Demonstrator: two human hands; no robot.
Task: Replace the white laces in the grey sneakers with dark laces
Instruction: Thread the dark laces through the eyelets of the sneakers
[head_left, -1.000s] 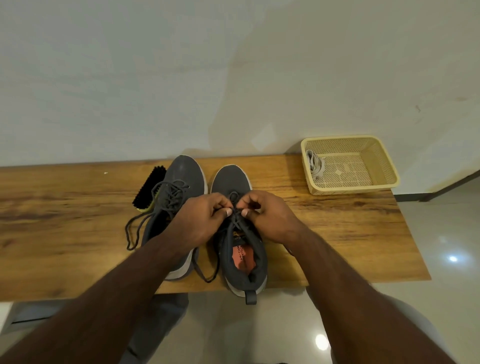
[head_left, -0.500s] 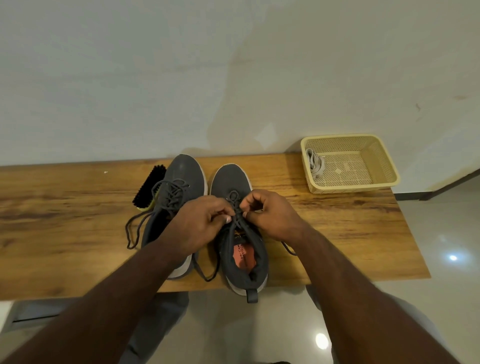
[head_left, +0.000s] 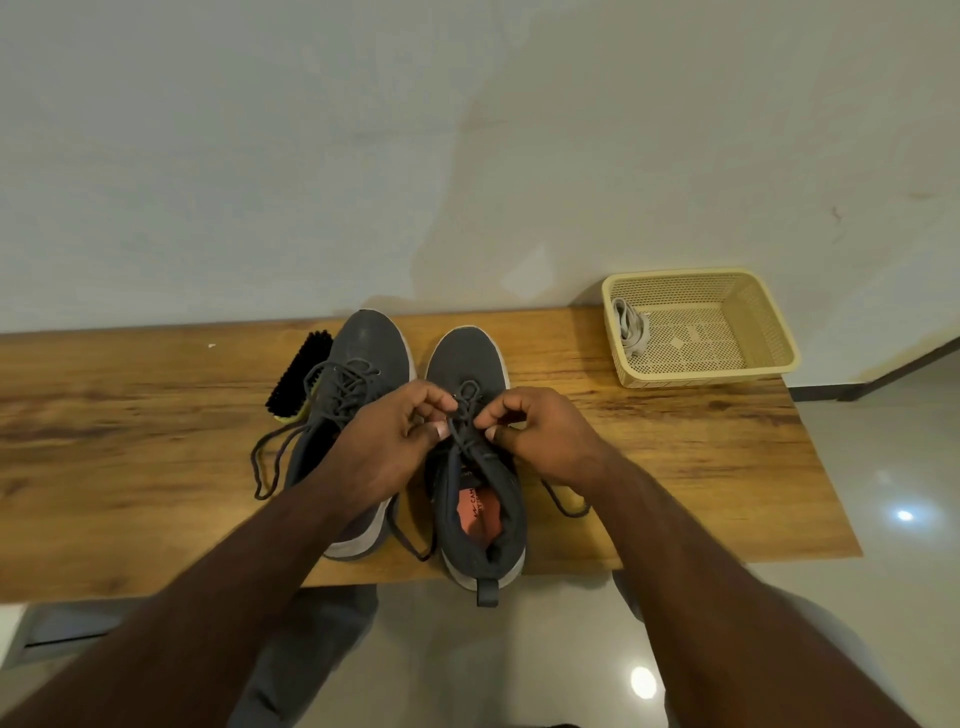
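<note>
Lacing the right sneaker (head_left: 475, 467)

My left hand (head_left: 395, 441) and right hand (head_left: 540, 439) had parted slightly, each grip pinching the dark lace (head_left: 465, 415), drawing it tight.

Two grey sneakers are set side by side on a wooden bench (head_left: 675, 457), toes toward the far wall. The dark lace (head_left: 464, 415) of the right sneaker (head_left: 475, 467) is pinched by the left hand (head_left: 395, 441) and the right hand (head_left: 540, 436). The left sneaker (head_left: 358, 374) is laced dark, ends trailing left. A brush (head_left: 298, 379) lies just left of it. White laces (head_left: 631, 327) lie in a yellow basket (head_left: 753, 322) at far right.
</note>
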